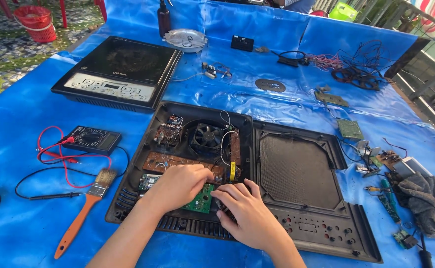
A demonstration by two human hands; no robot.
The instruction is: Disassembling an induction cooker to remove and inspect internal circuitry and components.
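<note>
Two bare hands meet over an opened black cooker base (pixel 178 226) lying on a blue tarp (pixel 24 233). Left hand (pixel 178 184) curls its fingers down onto a green circuit board (pixel 201 200) near the base's front edge; right hand (pixel 247 211) bends its fingers around a small dark part just beside that board (what it pinches is hidden). Farther in sits a black fan (pixel 207 136). Left of the base lie an orange-handled brush (pixel 81 216) and a multimeter (pixel 92 138) with red leads.
</note>
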